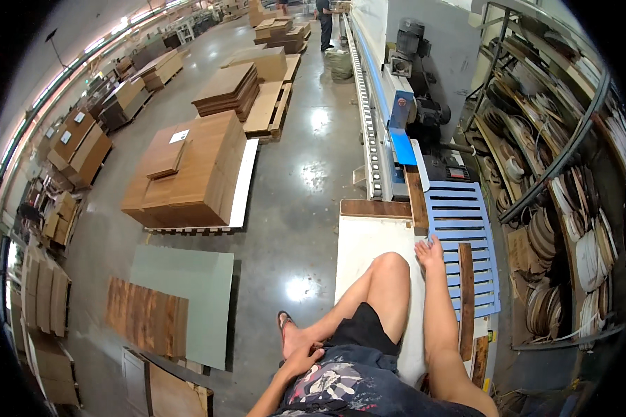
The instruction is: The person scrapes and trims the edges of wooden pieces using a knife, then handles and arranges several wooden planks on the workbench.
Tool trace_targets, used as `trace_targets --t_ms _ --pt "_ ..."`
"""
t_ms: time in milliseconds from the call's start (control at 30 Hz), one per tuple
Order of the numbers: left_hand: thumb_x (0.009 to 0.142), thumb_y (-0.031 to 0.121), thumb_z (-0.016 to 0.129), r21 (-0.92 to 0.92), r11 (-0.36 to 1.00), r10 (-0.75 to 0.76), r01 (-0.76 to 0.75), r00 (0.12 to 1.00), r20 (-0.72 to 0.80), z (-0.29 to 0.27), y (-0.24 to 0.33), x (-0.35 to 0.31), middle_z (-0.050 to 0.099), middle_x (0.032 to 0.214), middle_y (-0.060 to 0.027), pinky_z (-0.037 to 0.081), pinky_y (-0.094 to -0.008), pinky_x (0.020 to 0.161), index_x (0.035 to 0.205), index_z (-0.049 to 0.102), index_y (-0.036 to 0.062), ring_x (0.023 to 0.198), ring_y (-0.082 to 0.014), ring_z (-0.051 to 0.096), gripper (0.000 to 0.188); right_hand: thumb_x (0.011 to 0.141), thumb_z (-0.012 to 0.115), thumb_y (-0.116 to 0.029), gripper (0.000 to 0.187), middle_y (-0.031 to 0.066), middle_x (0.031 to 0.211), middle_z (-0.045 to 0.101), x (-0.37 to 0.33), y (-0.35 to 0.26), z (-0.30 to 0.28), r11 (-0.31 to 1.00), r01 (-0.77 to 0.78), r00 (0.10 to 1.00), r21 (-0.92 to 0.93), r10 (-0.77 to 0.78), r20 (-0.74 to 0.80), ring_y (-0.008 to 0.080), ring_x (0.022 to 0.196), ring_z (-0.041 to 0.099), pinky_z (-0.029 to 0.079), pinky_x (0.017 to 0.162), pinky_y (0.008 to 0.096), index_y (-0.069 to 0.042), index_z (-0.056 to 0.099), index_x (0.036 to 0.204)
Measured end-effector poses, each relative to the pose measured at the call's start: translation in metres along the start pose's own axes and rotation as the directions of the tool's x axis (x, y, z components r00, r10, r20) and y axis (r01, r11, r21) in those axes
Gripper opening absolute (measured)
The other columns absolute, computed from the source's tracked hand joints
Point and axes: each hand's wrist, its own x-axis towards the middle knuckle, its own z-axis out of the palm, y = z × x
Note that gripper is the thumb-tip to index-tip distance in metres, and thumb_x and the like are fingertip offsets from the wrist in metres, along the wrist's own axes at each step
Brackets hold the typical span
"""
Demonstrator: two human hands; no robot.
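Note:
My right hand [430,251] reaches forward, fingers apart and nothing in it, just below the near end of a dark wood strip [416,198] that extends from the machine. My left hand [305,358] rests on my lap by my bent leg, fingers loosely stretched and holding nothing. A second wood strip [375,208] lies crosswise at the far edge of the white board [358,240] beside my knee. To the right of my right forearm, another strip [466,292] lies lengthwise on a blue slatted rack [453,186]. One more strip [479,361] lies nearer to me.
The edge machine [400,104] with a roller track [366,132] runs away ahead. Shelves of coiled edging [542,236] stand on the right. At left are stacked brown panels [209,167], a grey-green sheet [209,278] and wood boards [146,316]. A person [325,24] stands far ahead.

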Motion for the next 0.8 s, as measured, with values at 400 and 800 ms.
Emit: trace_targets --t_ms 400,800 --pt "0.097 0.025 0.063 0.077 0.997 0.023 -0.022 1.0 -0.019 -0.021 0.054 -0.005 0.071 0.108 -0.019 0.053 -0.0352 0.086 0.121 0.062 -0.004 0.096 -0.0243 0.069 0.038 0.094 0.07 -0.023 0.031 0.014 0.109 0.064 0.014 0.022 -0.028 0.975 0.019 0.999 0.221 -0.028 0.034 0.0288 0.098 0.065 0.056 0.079 0.0469 -0.004 0.059 0.116" --pt "0.093 0.025 0.066 0.526 0.766 0.394 -0.369 0.917 0.07 -0.04 0.192 0.01 0.06 0.127 -0.0183 0.044 -0.0436 0.103 0.136 0.054 0.0076 0.125 -0.0325 0.055 0.047 0.098 0.064 -0.015 0.03 0.0133 0.114 0.067 -0.232 0.008 -0.122 0.957 0.289 0.937 0.016 -0.286 0.198 0.0238 0.102 0.067 0.057 0.085 0.0379 0.002 0.059 0.122"
